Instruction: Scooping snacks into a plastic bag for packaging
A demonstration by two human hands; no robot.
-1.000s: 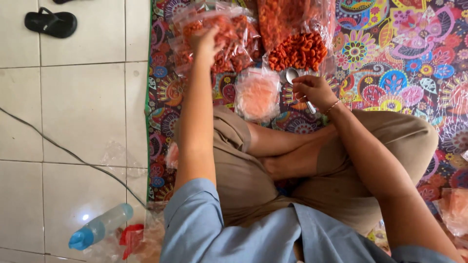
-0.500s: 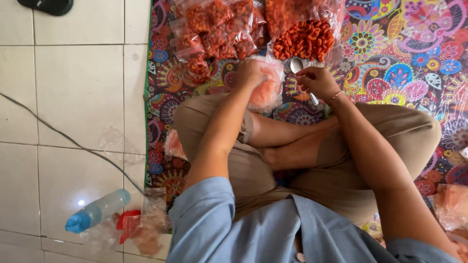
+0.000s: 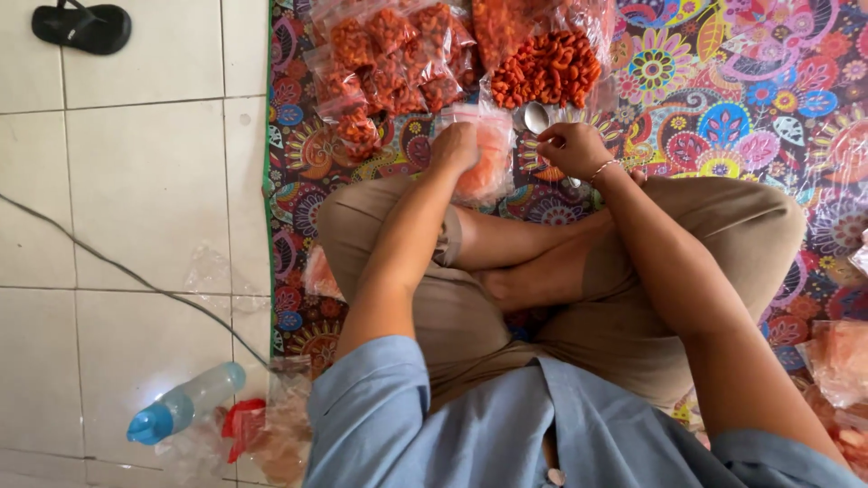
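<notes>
A person sits cross-legged on a bright patterned mat [image 3: 723, 117], packing orange-red snacks into small clear bags. The left hand [image 3: 455, 146] is closed on the top of a stack of empty bags [image 3: 485, 163] that lies on the mat just in front of the knees — the fingers grip the plastic, though whether they have one bag or several pinched I cannot tell. The right hand [image 3: 571, 149] is closed around the handle of a metal spoon [image 3: 537, 117], whose bowl points toward the big open sack of loose snacks [image 3: 547, 68] just beyond it; the spoon looks empty. To the left of that sack, a heap of small filled bags [image 3: 389, 59] lies piled on the mat, so a good share of the packing looks done already. Much seems left, too: the sack holds plenty of loose snacks and the stack of empty bags is thick. As I judge it, the work stands between portions — no bag is open under the spoon and nothing is being scooped. More pale plastic packets [image 3: 841, 361] lie at the right edge, their contents unclear. Off the mat, on the white floor tiles, a plastic bottle with a blue cap [image 3: 185, 411] lies beside some crumpled plastic, a dark cable [image 3: 117, 267] runs across, and a black sandal [image 3: 81, 27] sits in the far corner.
</notes>
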